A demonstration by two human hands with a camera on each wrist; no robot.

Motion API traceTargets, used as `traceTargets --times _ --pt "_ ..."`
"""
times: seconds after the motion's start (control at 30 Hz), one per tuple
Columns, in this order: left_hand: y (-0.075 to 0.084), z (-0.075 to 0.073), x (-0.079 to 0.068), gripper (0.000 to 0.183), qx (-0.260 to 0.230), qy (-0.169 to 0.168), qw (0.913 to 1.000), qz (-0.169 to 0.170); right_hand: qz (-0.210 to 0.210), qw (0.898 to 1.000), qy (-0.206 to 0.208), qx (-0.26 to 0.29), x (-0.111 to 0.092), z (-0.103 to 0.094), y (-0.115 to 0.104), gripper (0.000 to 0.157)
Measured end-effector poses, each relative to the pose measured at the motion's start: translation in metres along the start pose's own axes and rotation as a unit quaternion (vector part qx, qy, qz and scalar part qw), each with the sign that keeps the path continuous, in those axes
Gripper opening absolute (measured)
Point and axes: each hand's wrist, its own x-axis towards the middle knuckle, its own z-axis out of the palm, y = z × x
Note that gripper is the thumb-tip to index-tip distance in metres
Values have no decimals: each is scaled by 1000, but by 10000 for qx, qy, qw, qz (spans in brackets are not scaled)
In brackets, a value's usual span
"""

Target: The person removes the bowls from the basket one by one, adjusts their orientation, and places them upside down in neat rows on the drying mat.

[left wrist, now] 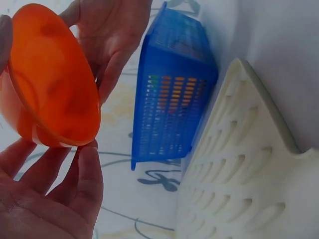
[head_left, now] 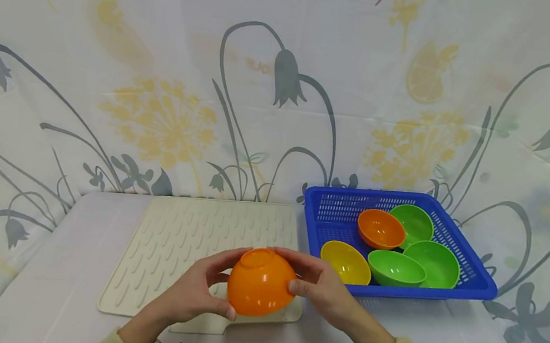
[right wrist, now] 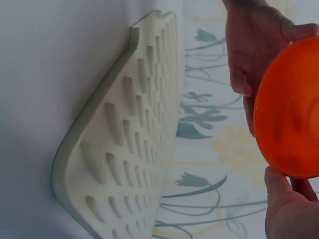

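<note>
Has a worktop (head_left: 67,284) bearing a cream ridged mat (head_left: 171,250), with a blue basket (head_left: 337,200) just right of it. Holds, in left hand (head_left: 198,285) and right hand (head_left: 321,287), an orange bowl (head_left: 263,287), tilted base-up above the mat's near edge; grips it with fingers (left wrist: 90,169) half-spread from rim to base.

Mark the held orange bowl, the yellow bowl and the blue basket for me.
Held orange bowl (head_left: 263,286): head view, on its outer side.
Yellow bowl (head_left: 346,261): head view, on its inner surface.
Blue basket (head_left: 336,213): head view, on its back wall.
</note>
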Motion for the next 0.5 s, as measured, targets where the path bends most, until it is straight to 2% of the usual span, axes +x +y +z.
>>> traceTargets --times 0.1,0.23,0.37,0.5 --pt "1 -1 -1 79 241 132 9996 8 25 10000 43 -31 2 1 0 50" --pt "3 -2 -3 82 821 542 9951 -8 76 9984 441 -337 4 3 2 48" --pt "2 -3 -4 82 1460 956 9846 -114 116 9910 1041 -834 5 9 3 48" --pt "-1 -4 -3 84 1955 1301 9720 -103 119 9814 1441 -1260 7 18 7 48"
